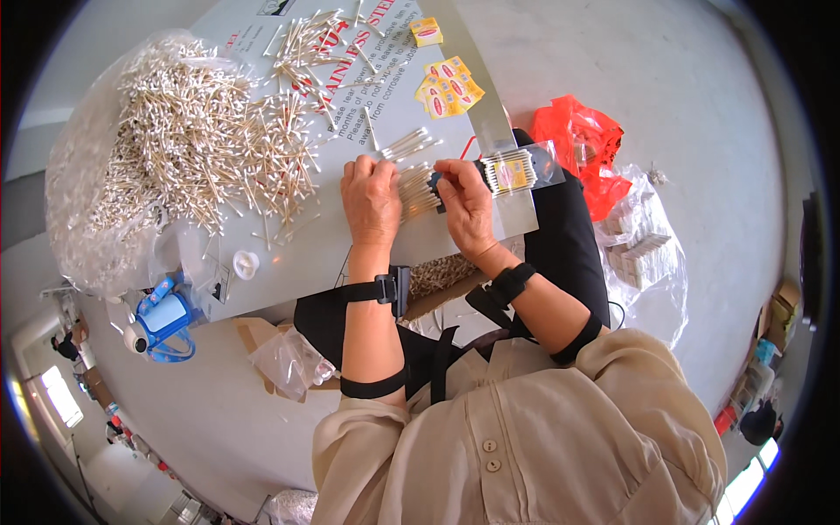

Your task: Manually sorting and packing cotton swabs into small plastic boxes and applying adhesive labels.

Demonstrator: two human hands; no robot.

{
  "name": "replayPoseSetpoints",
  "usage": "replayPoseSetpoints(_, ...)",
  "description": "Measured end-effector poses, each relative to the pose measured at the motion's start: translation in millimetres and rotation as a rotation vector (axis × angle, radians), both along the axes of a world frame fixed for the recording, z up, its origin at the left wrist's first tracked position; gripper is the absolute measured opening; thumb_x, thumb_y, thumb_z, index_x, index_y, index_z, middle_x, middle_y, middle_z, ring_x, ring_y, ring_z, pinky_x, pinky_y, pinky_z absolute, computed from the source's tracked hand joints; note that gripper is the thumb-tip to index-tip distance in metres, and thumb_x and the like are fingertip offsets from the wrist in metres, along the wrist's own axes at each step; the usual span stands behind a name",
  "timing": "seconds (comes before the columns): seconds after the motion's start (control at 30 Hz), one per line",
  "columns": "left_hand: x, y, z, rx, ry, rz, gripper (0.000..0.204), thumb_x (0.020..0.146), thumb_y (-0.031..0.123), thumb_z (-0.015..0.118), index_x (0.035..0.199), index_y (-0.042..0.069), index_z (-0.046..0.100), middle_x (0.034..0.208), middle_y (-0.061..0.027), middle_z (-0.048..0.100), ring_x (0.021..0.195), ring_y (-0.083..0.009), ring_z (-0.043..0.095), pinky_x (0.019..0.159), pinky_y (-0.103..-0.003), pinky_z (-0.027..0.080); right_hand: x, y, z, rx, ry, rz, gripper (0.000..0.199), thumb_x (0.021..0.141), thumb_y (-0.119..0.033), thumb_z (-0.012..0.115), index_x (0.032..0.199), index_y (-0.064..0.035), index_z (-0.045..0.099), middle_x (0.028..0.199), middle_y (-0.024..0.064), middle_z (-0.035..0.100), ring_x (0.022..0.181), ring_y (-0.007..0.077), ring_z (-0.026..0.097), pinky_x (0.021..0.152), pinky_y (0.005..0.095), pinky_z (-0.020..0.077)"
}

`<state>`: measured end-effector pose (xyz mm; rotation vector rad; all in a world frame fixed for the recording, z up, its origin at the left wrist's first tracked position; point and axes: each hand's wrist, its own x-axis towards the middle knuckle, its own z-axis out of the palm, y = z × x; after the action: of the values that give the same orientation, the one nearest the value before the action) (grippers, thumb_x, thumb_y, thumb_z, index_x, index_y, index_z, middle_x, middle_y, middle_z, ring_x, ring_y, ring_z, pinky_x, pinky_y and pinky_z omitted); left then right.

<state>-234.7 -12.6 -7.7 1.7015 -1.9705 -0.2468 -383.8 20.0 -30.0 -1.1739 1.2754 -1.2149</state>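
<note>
A bundle of cotton swabs (418, 188) lies on the grey worktop (289, 254), its long axis running left to right between the two hands. The left hand (371, 199) rests closed over the bundle's left end; the right hand (465, 206) pinches its right end, equally near. Just right of the bundle sits a clear packet of swabs (511, 171). Far left of it spreads a large heap of loose swabs (188, 140); yellow labels (448, 87) lie above.

Pale grey concrete floor (665, 70) surrounds a low white sheet-metal worktable (289, 254). Daylight enters through a window (61, 394) at lower left and an opening (744, 481) at lower right.
</note>
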Motion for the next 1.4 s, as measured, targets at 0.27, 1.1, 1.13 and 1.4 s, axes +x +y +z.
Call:
replayPoseSetpoints(0.27,-2,35,-34,-0.114,0.704,0.244,0.048,0.102,0.028,0.046,0.139,-0.001,0.040,0.145,-0.0175,0.041,0.135,-0.0309,0.038,0.113,-0.042,0.028,-7,-54,-1,-0.271,0.078,-0.089,0.027,0.098,-0.011,0.051,0.120,0.0029,0.056,0.132,0.0180,0.054,0.124,0.0299,0.051,0.104,0.0357,0.0390)
replayPoseSetpoints(1.1,-23,11,-27,-0.035,1.048,0.227,0.054,0.105,0.033,0.037,0.144,-0.004,0.034,0.148,-0.0167,0.039,0.137,-0.0267,0.037,0.115,-0.040,0.027,18,-45,-3,-0.175,-0.009,-0.004,0.034,0.101,-0.019,0.048,0.126,0.0035,0.053,0.138,0.0190,0.050,0.127,0.0302,0.049,0.104,0.0345,0.0397)
replayPoseSetpoints(1.13,-24,9,-25,-0.001,1.087,0.225,0.054,0.105,0.034,0.037,0.144,-0.004,0.034,0.147,-0.0166,0.039,0.138,-0.0265,0.036,0.115,-0.040,0.027,19,-45,-1,-0.171,0.010,0.013,0.033,0.102,-0.018,0.047,0.127,0.0033,0.053,0.138,0.0184,0.049,0.126,0.0290,0.049,0.104,0.0335,0.0395)
replayPoseSetpoints(1.4,-4,2,-21,-0.016,0.350,0.023,0.049,0.097,0.020,0.053,0.140,0.000,0.042,0.145,-0.0159,0.043,0.138,-0.0340,0.035,0.114,-0.046,0.027,-1,-42,-7,-0.061,-0.158,-0.123,0.036,0.103,-0.020,0.046,0.129,0.0030,0.054,0.134,0.0111,0.054,0.122,0.0187,0.052,0.106,0.0304,0.0403)
